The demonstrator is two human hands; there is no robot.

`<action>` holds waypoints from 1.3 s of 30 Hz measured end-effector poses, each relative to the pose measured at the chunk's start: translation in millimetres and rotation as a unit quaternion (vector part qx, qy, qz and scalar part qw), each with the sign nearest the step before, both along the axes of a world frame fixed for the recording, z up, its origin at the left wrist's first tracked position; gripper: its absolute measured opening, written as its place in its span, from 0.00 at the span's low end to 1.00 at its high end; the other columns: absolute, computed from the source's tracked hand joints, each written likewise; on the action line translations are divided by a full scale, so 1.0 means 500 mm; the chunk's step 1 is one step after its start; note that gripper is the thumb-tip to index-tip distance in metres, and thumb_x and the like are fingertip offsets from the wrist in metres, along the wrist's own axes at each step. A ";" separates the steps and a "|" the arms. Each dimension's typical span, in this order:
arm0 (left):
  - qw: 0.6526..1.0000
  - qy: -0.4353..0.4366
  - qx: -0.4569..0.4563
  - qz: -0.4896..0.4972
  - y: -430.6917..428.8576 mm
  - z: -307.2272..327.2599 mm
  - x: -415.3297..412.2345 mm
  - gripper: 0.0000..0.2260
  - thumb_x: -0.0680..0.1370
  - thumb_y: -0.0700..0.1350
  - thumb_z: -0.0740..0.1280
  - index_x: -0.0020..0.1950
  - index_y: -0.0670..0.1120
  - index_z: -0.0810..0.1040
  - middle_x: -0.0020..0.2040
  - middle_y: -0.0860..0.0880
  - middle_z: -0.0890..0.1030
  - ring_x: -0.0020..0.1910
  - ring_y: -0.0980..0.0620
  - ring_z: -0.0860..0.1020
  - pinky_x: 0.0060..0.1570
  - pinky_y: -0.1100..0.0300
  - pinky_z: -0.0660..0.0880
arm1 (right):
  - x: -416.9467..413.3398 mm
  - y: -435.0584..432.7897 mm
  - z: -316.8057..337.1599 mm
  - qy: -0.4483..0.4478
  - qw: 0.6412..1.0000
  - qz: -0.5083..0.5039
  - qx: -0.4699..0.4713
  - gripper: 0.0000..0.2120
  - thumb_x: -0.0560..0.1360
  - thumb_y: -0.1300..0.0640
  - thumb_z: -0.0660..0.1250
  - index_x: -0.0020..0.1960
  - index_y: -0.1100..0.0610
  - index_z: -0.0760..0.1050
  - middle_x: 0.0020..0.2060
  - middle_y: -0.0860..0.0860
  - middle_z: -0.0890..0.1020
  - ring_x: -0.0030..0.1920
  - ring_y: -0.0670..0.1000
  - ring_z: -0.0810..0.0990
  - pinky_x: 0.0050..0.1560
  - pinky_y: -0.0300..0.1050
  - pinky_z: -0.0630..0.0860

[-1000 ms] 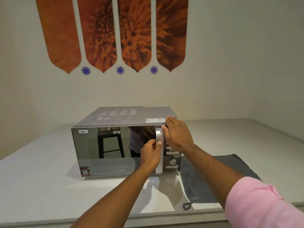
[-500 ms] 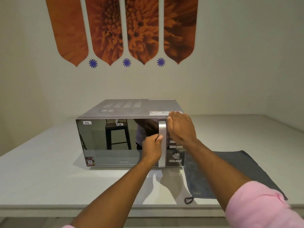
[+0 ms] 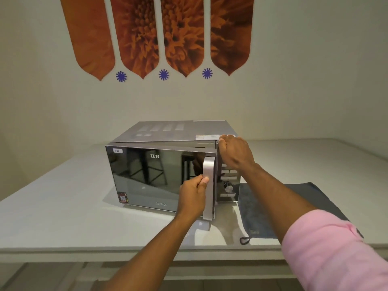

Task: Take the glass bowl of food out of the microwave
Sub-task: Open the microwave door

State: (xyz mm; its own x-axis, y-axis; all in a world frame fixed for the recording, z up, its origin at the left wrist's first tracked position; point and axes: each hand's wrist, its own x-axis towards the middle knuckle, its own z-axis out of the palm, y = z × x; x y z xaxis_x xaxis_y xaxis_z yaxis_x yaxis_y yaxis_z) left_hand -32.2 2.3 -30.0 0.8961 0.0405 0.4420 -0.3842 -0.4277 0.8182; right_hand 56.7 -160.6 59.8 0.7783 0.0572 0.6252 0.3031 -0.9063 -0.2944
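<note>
A silver microwave [image 3: 174,131] with a dark mirrored door [image 3: 155,177] stands on a white counter. My left hand [image 3: 194,194] is closed around the vertical silver door handle [image 3: 209,164]. The door stands slightly ajar, its handle side swung out from the body. My right hand [image 3: 235,152] presses on the microwave's top right front corner, above the control panel [image 3: 228,181]. The glass bowl of food is hidden behind the door.
A dark grey cloth [image 3: 258,213] lies flat on the counter right of the microwave, partly under my right arm. The white counter [image 3: 52,202] reaches to the walls at the back and right. Its front edge runs just below my forearms.
The door was shut against the body before; my left hand has pulled the handle outward and the door is now cracked ajar. My right hand has stayed on the top corner.
</note>
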 end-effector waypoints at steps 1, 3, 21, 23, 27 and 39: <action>1.000 -0.002 -0.003 -0.005 0.013 0.004 -0.026 0.18 0.85 0.50 0.63 0.34 0.52 0.75 0.29 0.55 0.73 0.28 0.59 0.69 0.31 0.64 0.67 | -0.003 0.002 0.003 0.001 1.000 0.002 -0.004 0.22 0.84 0.51 0.46 0.47 0.56 0.76 0.45 0.56 0.84 0.44 0.54 0.78 0.58 0.54 0.76; 1.000 -0.006 -0.014 -0.009 0.037 0.008 -0.075 0.15 0.84 0.54 0.65 0.39 0.53 0.81 0.32 0.56 0.79 0.31 0.59 0.76 0.34 0.64 0.73 | -0.006 0.005 0.011 0.007 1.000 -0.001 -0.014 0.22 0.84 0.52 0.47 0.49 0.58 0.78 0.48 0.58 0.84 0.44 0.54 0.76 0.56 0.52 0.74; 0.920 -0.094 0.326 0.197 0.131 0.186 -0.297 0.31 0.79 0.72 0.51 0.53 0.53 0.85 0.47 0.54 0.88 0.52 0.54 0.84 0.78 0.42 0.60 | -0.061 0.032 -0.019 0.059 0.989 -0.062 -0.119 0.29 0.77 0.46 0.53 0.74 0.60 0.66 0.70 0.59 0.74 0.71 0.60 0.70 0.75 0.61 0.64; 0.911 -0.073 0.347 0.212 0.148 0.195 -0.323 0.30 0.79 0.71 0.52 0.62 0.54 0.84 0.50 0.53 0.88 0.55 0.53 0.84 0.81 0.41 0.54 | -0.066 0.032 -0.020 0.064 0.989 -0.057 -0.116 0.29 0.78 0.46 0.54 0.74 0.59 0.66 0.71 0.59 0.73 0.72 0.60 0.69 0.75 0.61 0.63; 0.874 -0.031 0.431 0.222 0.181 0.208 -0.372 0.36 0.79 0.72 0.50 0.83 0.55 0.59 0.58 0.54 0.86 0.65 0.52 0.82 0.81 0.39 0.47 | -0.071 0.040 -0.025 0.075 0.990 -0.057 -0.105 0.31 0.77 0.46 0.53 0.77 0.59 0.63 0.74 0.59 0.70 0.75 0.61 0.67 0.76 0.62 0.63; 0.745 0.054 0.589 0.308 0.303 0.214 -0.429 0.49 0.72 0.79 0.33 0.84 0.48 0.37 0.62 0.41 0.81 0.63 0.43 0.79 0.72 0.39 0.60 | -0.072 0.038 -0.040 0.058 0.992 -0.057 -0.095 0.32 0.78 0.46 0.54 0.78 0.58 0.62 0.76 0.58 0.69 0.77 0.60 0.65 0.75 0.64 0.65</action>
State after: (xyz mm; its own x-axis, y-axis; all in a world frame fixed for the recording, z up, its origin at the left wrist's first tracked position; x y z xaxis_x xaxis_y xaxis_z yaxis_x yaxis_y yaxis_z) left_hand -246.5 153.9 77.3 0.9009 0.0995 0.4226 0.2225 -0.9416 -0.2528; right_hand 20.8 -141.9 39.8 0.8531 0.0733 0.5166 0.1695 -0.9753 -0.1414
